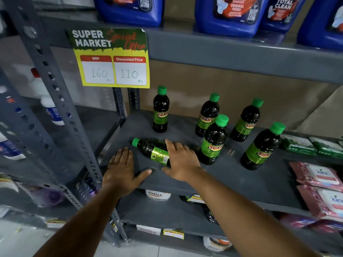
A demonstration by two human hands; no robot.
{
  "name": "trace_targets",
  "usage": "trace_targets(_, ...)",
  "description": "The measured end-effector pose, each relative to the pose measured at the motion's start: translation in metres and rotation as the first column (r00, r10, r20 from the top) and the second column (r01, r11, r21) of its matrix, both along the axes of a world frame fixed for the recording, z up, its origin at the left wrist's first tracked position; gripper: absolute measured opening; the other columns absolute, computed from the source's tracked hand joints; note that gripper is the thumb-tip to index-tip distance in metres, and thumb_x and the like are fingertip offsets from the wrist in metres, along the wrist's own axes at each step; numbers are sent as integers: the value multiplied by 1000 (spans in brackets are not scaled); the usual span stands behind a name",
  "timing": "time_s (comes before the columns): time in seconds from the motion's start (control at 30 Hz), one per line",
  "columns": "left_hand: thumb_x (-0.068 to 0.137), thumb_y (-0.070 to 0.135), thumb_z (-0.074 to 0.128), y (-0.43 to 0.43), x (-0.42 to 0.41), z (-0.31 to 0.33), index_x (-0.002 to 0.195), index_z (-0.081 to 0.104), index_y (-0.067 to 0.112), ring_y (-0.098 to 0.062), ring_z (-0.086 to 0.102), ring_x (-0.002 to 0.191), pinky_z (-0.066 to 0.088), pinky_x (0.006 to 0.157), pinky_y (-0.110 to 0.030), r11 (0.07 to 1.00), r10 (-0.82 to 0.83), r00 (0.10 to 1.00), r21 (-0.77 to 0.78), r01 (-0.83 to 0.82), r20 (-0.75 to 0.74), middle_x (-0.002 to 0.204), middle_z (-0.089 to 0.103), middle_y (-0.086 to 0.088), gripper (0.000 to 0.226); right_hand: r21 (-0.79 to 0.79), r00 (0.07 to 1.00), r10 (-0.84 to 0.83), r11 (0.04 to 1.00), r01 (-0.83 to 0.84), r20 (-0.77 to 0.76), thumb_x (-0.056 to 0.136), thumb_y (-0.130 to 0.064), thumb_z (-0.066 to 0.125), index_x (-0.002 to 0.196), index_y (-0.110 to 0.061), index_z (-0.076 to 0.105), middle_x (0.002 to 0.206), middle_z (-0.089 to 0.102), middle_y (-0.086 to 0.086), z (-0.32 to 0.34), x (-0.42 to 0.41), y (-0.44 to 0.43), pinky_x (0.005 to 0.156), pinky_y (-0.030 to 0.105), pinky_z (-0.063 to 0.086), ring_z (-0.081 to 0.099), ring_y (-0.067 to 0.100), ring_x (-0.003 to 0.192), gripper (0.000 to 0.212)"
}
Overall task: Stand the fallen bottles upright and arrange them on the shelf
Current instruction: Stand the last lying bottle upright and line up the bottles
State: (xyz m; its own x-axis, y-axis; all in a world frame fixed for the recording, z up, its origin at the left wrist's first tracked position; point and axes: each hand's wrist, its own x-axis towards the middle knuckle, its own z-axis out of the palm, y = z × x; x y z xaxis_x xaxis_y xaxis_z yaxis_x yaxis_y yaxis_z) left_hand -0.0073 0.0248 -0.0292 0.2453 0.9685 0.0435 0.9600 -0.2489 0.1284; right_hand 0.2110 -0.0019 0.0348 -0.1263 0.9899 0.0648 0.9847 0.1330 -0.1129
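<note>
One dark bottle with a green cap and a green label (152, 149) lies on its side near the front of the grey shelf (241, 180), cap pointing left. Several bottles of the same kind stand upright behind and to the right, among them one at the back left (160, 110) and one at the front right (262, 147). My right hand (181, 162) rests flat over the base end of the lying bottle, fingers spread and not closed around it. My left hand (121, 170) lies flat on the shelf's front left corner, holding nothing.
A yellow price sign (113, 58) hangs from the upper shelf, which carries blue jugs (230, 15). Green packets (298, 145) and pink wipe packs (319, 182) fill the shelf's right end. A perforated grey upright (61, 101) stands at the left. Tubs sit on the lower shelf.
</note>
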Motion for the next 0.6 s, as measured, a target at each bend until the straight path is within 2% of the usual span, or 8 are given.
trace_targets(0.1, 65, 94, 2, 0, 0, 1, 152, 8, 6, -27, 6, 149, 12, 121, -45, 1000, 5, 1000, 1, -5, 18, 163, 11, -13, 123, -26, 998, -40, 999, 42, 52, 76, -56, 71, 145, -16, 25, 137, 47, 15, -1, -3, 14, 95, 46, 44, 48, 37, 122, 93)
trace_targets(0.17, 65, 93, 1, 0, 0, 1, 152, 10, 6, -28, 7, 149, 12, 121, -46, 1000, 4, 1000, 6, -4, 22, 162, 12, -13, 123, 6, 996, -70, 997, 71, -50, 73, -55, 72, 143, -17, 32, 134, 51, 12, -5, -2, 19, 96, 43, 44, 49, 34, 121, 89)
trace_targets(0.23, 66, 93, 1, 0, 1, 0, 152, 11, 6, -28, 7, 149, 12, 121, -46, 1000, 1, 1000, 13, -2, 23, 162, 13, -13, 122, 109, 973, -93, 987, 118, -211, 71, -54, 73, 141, -19, 38, 130, 55, 8, -12, -3, 20, 99, 38, 38, 50, 30, 120, 86)
trace_targets(0.3, 67, 92, 2, 0, 1, -1, 151, 13, 6, -29, 9, 149, 13, 120, -46, 1000, 1, 1000, 29, -2, 29, 162, 15, -14, 121, 150, 879, -132, 963, 223, -458, 68, -57, 72, 140, -23, 39, 126, 57, 1, -20, -10, 20, 98, 36, 30, 42, 26, 122, 87)
trace_targets(0.37, 69, 92, 4, 0, 0, -3, 151, 17, 5, -31, 12, 148, 15, 119, -47, 999, -4, 1000, 46, 3, 28, 161, 18, -16, 120, 61, 702, -174, 953, 297, -690, 64, -64, 67, 139, -32, 33, 117, 50, -10, -27, -20, 19, 93, 37, 23, 29, 17, 121, 89)
trace_targets(0.4, 69, 92, 5, 0, 0, -3, 151, 17, 5, -30, 12, 149, 14, 119, -46, 999, -6, 1000, 45, 4, 31, 161, 18, -16, 120, 33, 638, -172, 954, 297, -751, 63, -67, 65, 138, -35, 30, 115, 47, -13, -31, -24, 19, 93, 37, 20, 27, 14, 118, 89)
trace_targets(0.5, 68, 93, 5, 1, 1, -5, 152, 12, 6, -28, 7, 149, 8, 119, -44, 1000, -2, 999, 26, 1, 51, 162, 13, -14, 121, 62, 589, -94, 969, 239, -803, 66, -60, 71, 131, -30, 35, 112, 49, -13, -40, -23, 22, 92, 30, 29, 39, 12, 113, 80)
trace_targets(0.6, 67, 93, 4, 1, 1, -3, 151, 13, 5, -28, 7, 149, 8, 119, -43, 1000, -4, 999, 31, 3, 52, 162, 14, -14, 122, 37, 601, -52, 990, 135, -798, 69, -50, 76, 114, -34, 37, 100, 53, -20, -40, -13, 25, 74, 6, 35, 52, 0, 96, 62)
